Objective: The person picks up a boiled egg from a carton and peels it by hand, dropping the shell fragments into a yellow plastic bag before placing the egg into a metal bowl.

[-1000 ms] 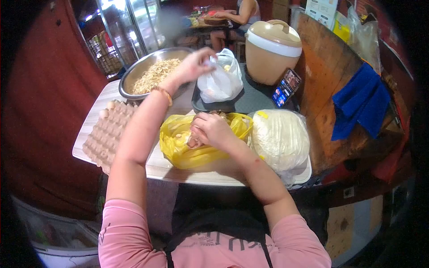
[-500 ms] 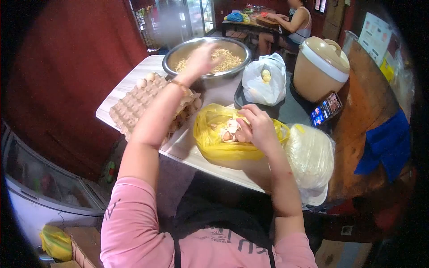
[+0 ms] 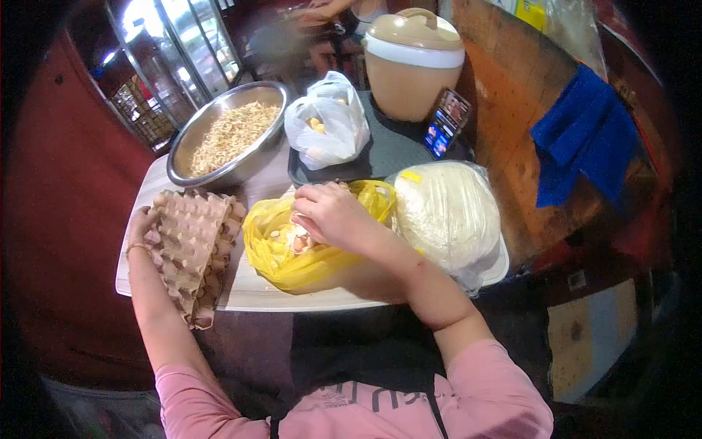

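Observation:
My left hand (image 3: 142, 225) is closed at the far left corner of the stacked cardboard egg trays (image 3: 191, 238). A pale rounded shape, perhaps an egg, shows beside its fingers; what they grip is hidden. Over the open yellow plastic bag (image 3: 274, 274), my right hand (image 3: 325, 212) has its fingers bent down onto broken eggshells (image 3: 300, 240). Its fingertips are partly hidden, with bits of white shell against them.
Behind stand a steel bowl (image 3: 175, 164) of bean sprouts (image 3: 238, 135) and a white plastic bag (image 3: 340, 135) on a dark tray (image 3: 398, 150). To the right are a wrapped pale bundle (image 3: 450, 216), a propped phone (image 3: 447, 123), a beige lidded container (image 3: 413, 73) and a blue cloth (image 3: 585, 135).
My left hand has left the bean sprout bowl and reached the egg trays' far corner. The right hand stays at the yellow bag, its fingers lower. My view has turned right and down.

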